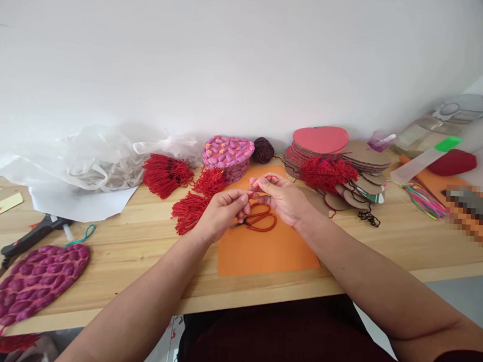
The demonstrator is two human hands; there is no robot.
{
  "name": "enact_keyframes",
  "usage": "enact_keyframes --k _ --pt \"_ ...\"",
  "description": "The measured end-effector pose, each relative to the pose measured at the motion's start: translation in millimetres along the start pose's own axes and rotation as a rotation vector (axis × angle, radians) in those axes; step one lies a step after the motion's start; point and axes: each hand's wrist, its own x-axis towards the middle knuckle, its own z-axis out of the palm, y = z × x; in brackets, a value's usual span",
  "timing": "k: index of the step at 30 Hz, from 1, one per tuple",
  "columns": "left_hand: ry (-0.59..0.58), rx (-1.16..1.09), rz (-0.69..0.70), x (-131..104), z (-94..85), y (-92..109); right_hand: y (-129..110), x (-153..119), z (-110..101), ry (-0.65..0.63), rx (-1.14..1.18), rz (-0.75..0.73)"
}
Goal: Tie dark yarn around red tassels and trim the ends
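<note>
Left hand [226, 212]: thumb and fingertips pinched together on a red thread [253, 194], above the orange sheet. Right hand [281, 196]: thumb and forefinger likewise pinched on the same thread, just right of the left hand, with a thin curve of thread at the far side of the fingers. Form of the thread between the fingertips: too small to tell.

Orange sheet [268, 257]: flat on the wooden table [149, 273], below both hands. Scissors, orange-handled [263, 230]: one pair, lying on the sheet beneath the hands, blades partly hidden by the left hand.

Red tassels, left of the hands: one large fanned bundle [166, 176], farther off; two smaller bunches [210, 182] [189, 213], nearer the left hand.

Far side, centre: stack of pink-and-purple decorated pieces [228, 153]; ball of dark yarn [263, 150], just to its right.

Far right: stack of cardboard shapes with pink top [320, 139]; heap of red yarn [328, 173] against its near side; dark cord [368, 215] trailing nearby; bundle of multicoloured strands [423, 201], farther right.

Far left: translucent plastic bag [94, 161], partly over a white paper [88, 206].

Near left: black glue gun [39, 236]; purple heart-shaped piece [43, 279] with teal loop [81, 241], near the table edge.
</note>
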Motion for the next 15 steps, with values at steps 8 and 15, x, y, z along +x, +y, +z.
enact_keyframes --k 8,15 --pt "0.07 -0.12 -0.032 0.6 2.8 -2.3 3.6 1.4 0.0 0.009 -0.054 -0.019" --pt "0.173 0.071 0.072 -1.7 7.1 -1.7 4.0 -0.1 3.2 0.042 -0.076 -0.039"
